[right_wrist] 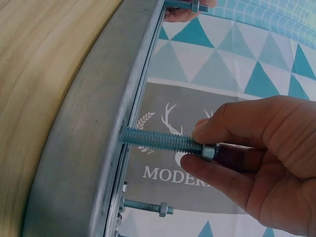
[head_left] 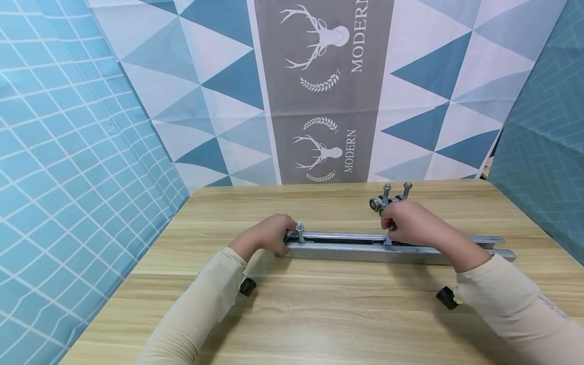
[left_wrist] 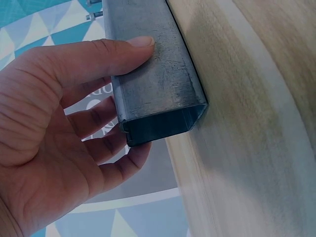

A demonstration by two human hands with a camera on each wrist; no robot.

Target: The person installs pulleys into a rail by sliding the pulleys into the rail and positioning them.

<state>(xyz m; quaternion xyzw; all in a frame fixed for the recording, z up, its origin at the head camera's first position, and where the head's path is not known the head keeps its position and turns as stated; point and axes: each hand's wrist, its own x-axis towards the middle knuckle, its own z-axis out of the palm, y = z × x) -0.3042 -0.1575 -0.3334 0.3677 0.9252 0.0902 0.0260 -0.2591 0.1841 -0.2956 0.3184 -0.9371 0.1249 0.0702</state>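
Observation:
A galvanized metal channel rail (head_left: 347, 252) lies across the table with its slot facing up. My left hand (head_left: 272, 234) grips the rail's left end; in the left wrist view the thumb lies on one side wall and the fingers curl around the other side. A bolt with a nut (head_left: 299, 231) stands up from the slot beside that hand. Farther right, my right hand (head_left: 416, 223) pinches the top of a second threaded bolt (right_wrist: 163, 140), near its hex nut (right_wrist: 209, 152). This bolt also rises from the slot; its lower end is hidden inside the rail.
Behind the right hand sit metal roller trolleys (head_left: 375, 204) with upright bolts, partly hidden by the hand. The rail's right end (head_left: 504, 253) is open. Wooden tabletop (head_left: 328, 314) stretches in front, and a patterned cloth (head_left: 319, 106) hangs behind the table.

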